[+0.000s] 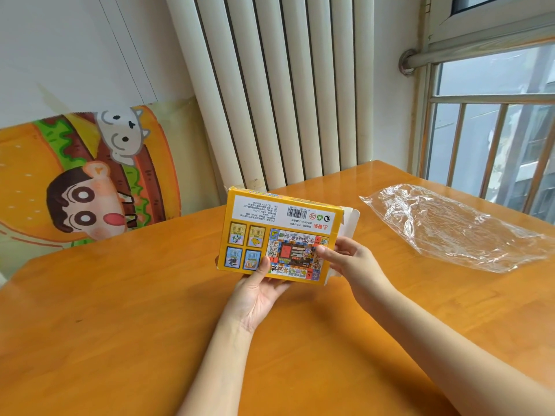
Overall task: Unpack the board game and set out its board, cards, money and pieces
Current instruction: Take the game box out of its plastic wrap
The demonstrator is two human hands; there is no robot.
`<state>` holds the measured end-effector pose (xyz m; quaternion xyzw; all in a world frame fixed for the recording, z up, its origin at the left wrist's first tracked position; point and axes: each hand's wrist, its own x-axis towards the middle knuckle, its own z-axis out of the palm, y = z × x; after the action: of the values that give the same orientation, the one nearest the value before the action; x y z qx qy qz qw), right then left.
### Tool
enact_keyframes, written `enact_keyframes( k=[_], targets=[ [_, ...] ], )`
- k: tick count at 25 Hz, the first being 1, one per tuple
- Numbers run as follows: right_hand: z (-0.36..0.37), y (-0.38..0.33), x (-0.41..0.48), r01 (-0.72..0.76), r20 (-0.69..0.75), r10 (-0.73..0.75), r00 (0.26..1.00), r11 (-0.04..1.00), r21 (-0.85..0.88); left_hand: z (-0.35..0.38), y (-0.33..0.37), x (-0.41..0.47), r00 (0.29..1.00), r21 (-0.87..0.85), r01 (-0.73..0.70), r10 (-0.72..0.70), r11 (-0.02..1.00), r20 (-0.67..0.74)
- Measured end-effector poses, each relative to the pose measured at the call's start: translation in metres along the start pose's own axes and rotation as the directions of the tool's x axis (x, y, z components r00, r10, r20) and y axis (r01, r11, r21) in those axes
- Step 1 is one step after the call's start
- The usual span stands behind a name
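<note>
Orange wooden table (120, 310), plastic wrap (450, 226) lying at 2 o'clock. Game box (270, 229) is mid-air at centre, back face up. My left hand (258, 283) grips its 6 o'clock edge, and my right hand (348, 262) pinches the 3 o'clock end by the open flap (350, 223). I'd hold it level and slide the contents out slowly.
</note>
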<state>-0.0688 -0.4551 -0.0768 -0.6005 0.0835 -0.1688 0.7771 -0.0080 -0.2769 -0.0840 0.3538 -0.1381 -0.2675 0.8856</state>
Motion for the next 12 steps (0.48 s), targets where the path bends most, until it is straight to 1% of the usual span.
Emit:
enact_keyframes(
  k=[1,2,3,4,5,7,9,11,12],
  targets=[
    [-0.001,0.001,0.001,0.035,-0.026,-0.037,0.999,0.998,-0.050,0.004,0.003,-0.001,0.996,0.007,0.017,-0.016,1.000,-0.090],
    [-0.002,0.000,0.002,0.094,-0.050,-0.103,0.993,0.984,-0.150,0.004,0.005,0.001,0.981,0.001,0.034,-0.033,0.999,-0.189],
    [-0.004,-0.002,0.002,0.162,-0.053,-0.183,0.982,0.949,-0.272,0.004,0.009,0.001,0.959,-0.026,0.045,-0.051,0.999,-0.279],
    [-0.005,-0.005,0.002,0.230,-0.038,-0.261,0.965,0.903,-0.364,0.002,0.014,0.001,0.938,-0.060,0.050,-0.067,0.997,-0.340],
    [-0.006,-0.007,0.001,0.286,-0.016,-0.320,0.947,0.866,-0.411,-0.002,0.022,-0.002,0.926,-0.107,0.040,-0.077,0.993,-0.369],
    [-0.004,-0.010,-0.003,0.363,0.031,-0.386,0.922,0.832,-0.419,-0.010,0.044,-0.011,0.928,-0.148,0.014,-0.069,0.989,-0.367],
    [0.000,-0.008,-0.006,0.410,0.116,-0.398,0.910,0.822,-0.396,-0.017,0.061,-0.020,0.912,-0.066,0.029,-0.054,0.997,-0.407],
    [0.004,-0.003,-0.005,0.368,0.187,-0.321,0.928,0.860,-0.353,-0.020,0.065,-0.027,0.887,0.018,0.065,-0.050,0.998,-0.459],
    [0.004,-0.003,-0.004,0.296,0.204,-0.243,0.948,0.908,-0.295,-0.022,0.063,-0.029,0.874,0.050,0.068,-0.035,0.996,-0.485]
  ],
)
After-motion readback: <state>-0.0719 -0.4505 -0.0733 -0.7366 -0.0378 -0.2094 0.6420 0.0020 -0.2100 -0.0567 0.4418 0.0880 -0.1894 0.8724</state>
